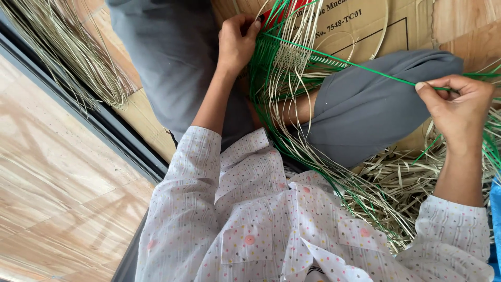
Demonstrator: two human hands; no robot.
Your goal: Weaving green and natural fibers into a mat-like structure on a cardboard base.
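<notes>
Green strip [360, 67] runs taut from the weave [292, 55] at upper centre to your right hand [459, 107] at the right edge, whose grip is pinched together on its end. Your left hand [236, 42] clamps the weave's left edge, fingers closed on it. Loose straw [396, 183] lies lower right, cardboard [365, 21] beneath, above your grey knee [365, 109].

A white shirt [261, 230] dotted in many colours, sleeves pushed up, above grey trousers [365, 104].
</notes>
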